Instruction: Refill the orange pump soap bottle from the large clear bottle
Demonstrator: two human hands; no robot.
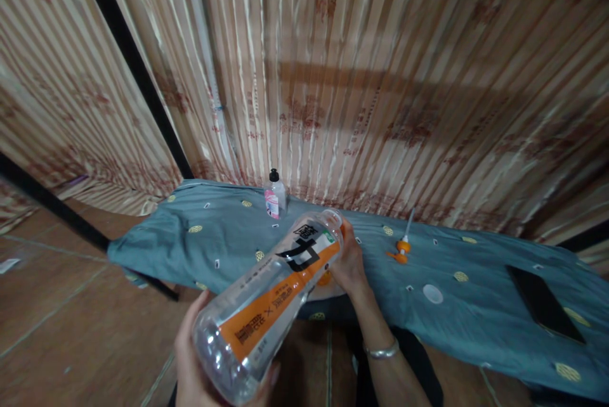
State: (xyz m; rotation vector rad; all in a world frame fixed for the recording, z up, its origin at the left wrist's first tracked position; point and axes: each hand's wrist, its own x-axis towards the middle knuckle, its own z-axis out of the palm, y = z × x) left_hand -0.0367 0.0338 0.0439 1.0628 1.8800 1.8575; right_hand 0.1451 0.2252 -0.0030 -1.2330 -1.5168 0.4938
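A large clear plastic bottle with an orange and white label slants across the middle of the head view, its open mouth pointing up and away to the right. My left hand is wrapped around its base. Near the neck, my right hand grips the bottle from the right side; its fingertips are hidden behind the bottle. Partly covered by the bottle is a pale item with an orange print, whose kind I cannot make out. On the cloth to the right lies an orange pump dispenser top with a clear tube.
A blue-green patterned sheet covers the low bed. On it stand or lie a small black-capped bottle, a white translucent disc and a black phone. Black metal posts and a striped curtain surround it.
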